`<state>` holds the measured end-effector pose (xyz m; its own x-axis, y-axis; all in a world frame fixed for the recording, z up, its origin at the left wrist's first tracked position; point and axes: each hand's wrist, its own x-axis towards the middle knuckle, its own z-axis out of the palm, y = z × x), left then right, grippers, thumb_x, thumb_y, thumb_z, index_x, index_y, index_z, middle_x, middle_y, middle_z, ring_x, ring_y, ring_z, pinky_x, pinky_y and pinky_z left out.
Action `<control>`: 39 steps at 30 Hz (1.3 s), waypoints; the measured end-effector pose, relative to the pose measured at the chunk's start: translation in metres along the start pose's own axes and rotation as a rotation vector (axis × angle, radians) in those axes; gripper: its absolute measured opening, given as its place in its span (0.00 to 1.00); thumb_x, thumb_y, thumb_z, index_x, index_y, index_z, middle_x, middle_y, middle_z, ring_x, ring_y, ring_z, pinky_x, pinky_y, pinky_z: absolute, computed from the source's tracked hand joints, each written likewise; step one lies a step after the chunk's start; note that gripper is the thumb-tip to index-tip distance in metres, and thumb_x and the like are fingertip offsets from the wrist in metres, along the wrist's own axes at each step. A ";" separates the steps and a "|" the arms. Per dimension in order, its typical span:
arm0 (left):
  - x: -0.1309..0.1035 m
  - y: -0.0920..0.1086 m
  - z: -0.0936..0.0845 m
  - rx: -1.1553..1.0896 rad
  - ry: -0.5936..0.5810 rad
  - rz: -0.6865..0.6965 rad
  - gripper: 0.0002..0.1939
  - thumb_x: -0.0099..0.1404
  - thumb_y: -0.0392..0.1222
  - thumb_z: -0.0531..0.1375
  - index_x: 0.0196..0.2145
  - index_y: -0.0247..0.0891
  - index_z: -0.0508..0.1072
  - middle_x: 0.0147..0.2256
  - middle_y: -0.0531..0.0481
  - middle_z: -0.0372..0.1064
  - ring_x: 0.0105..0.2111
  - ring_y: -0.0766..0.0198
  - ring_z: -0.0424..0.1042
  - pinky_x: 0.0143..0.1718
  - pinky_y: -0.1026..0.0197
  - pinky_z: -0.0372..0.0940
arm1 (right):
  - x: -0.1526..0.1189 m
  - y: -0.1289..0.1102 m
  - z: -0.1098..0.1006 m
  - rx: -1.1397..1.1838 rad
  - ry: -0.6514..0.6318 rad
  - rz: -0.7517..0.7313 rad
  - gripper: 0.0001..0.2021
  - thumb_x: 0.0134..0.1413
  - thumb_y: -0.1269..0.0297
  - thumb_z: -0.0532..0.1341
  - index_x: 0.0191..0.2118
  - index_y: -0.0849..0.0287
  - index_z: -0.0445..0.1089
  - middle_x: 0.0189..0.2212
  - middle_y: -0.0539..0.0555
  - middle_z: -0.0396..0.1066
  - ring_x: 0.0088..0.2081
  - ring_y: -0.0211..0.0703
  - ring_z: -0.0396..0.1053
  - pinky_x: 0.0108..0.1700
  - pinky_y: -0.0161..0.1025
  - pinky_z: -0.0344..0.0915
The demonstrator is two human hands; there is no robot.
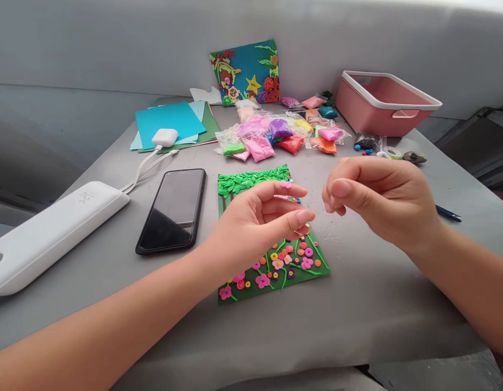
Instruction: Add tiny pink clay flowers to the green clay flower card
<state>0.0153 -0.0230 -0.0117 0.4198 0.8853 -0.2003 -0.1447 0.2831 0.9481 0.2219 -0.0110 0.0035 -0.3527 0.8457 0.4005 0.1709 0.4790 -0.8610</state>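
Observation:
My left hand is over the green clay flower picture, fingers apart, with small pink clay pieces resting on its index finger. To the right, my right hand is raised above the grey table with its thumb and fingertips pinched together; whatever is between them is too small to make out. The hands do not touch. The picture has green leaves along its top and pink, orange and yellow flowers below; its middle is partly hidden by my left hand.
Bags of coloured clay lie behind the picture, before an upright sea picture. A pink basket stands back right. Left are a phone, a white power bank, an earbud case and paper sheets.

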 end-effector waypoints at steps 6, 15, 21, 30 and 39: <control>0.000 -0.001 -0.001 0.007 0.010 -0.002 0.20 0.55 0.41 0.76 0.43 0.40 0.76 0.34 0.52 0.80 0.35 0.62 0.79 0.42 0.58 0.75 | 0.001 0.003 0.001 0.099 -0.002 0.023 0.11 0.66 0.55 0.64 0.36 0.54 0.81 0.27 0.51 0.75 0.29 0.37 0.71 0.27 0.37 0.68; 0.000 -0.001 -0.001 -0.004 0.020 -0.011 0.20 0.54 0.37 0.77 0.43 0.39 0.77 0.34 0.53 0.80 0.35 0.64 0.79 0.41 0.61 0.74 | 0.001 0.002 0.001 0.029 0.093 0.000 0.05 0.59 0.60 0.70 0.34 0.53 0.83 0.26 0.50 0.78 0.27 0.35 0.71 0.24 0.35 0.68; 0.000 -0.003 0.000 0.000 0.021 -0.009 0.19 0.55 0.39 0.76 0.43 0.39 0.77 0.34 0.53 0.80 0.36 0.64 0.79 0.42 0.60 0.74 | 0.001 0.000 0.001 0.074 0.127 0.036 0.07 0.45 0.63 0.78 0.31 0.54 0.82 0.25 0.48 0.78 0.25 0.34 0.71 0.22 0.34 0.68; 0.000 -0.003 0.001 -0.007 0.004 -0.015 0.19 0.56 0.42 0.76 0.42 0.38 0.75 0.32 0.55 0.80 0.34 0.68 0.79 0.39 0.66 0.75 | -0.001 0.004 0.003 0.122 0.088 -0.020 0.02 0.53 0.69 0.74 0.33 0.56 0.82 0.27 0.48 0.78 0.26 0.31 0.73 0.25 0.29 0.73; 0.002 -0.007 -0.001 -0.023 -0.037 0.015 0.18 0.59 0.43 0.75 0.43 0.39 0.76 0.32 0.57 0.80 0.35 0.70 0.78 0.40 0.67 0.76 | 0.000 0.003 0.005 0.153 0.070 0.039 0.00 0.56 0.67 0.72 0.34 0.56 0.83 0.28 0.49 0.79 0.28 0.32 0.74 0.26 0.29 0.76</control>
<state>0.0158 -0.0228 -0.0189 0.4500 0.8754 -0.1765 -0.1716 0.2787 0.9449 0.2176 -0.0102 -0.0009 -0.2823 0.8799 0.3822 0.0393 0.4087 -0.9118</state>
